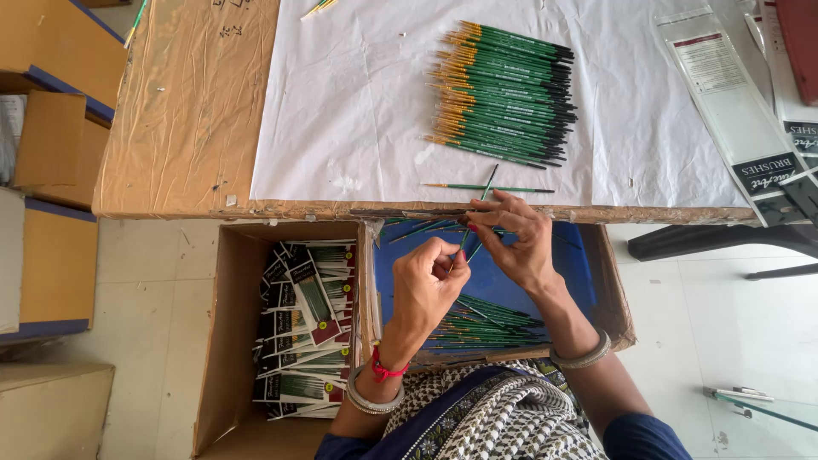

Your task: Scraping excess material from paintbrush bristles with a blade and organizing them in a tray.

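Currently both hands work one thin green paintbrush (479, 217) at the near edge of the desk (183, 111). Right hand (520, 243) is pinched on the brush, fingers curled round the shaft; the dark handle end sticks up past the fingers over the white paper sheet (358, 102). Left hand (426, 285) is closed, thumb and fingertips pinched at the lower end of the same brush, just beside the right hand. Can't tell whether it grips the brush tip or something small on it.

One single brush (490, 187) lies flat on the sheet just above the hands. A big stack of green brushes (503, 94) sits farther up the sheet, gold ferrules left, black ends right.

Below the desk edge: a blue-lined tray (571, 255) with loose green brushes (486, 324) under the hands. Left of it, an open cardboard box (221, 341) full of packaged brush sets (307, 324). Clear sleeve packets (733, 111) lie on the desk's right side.
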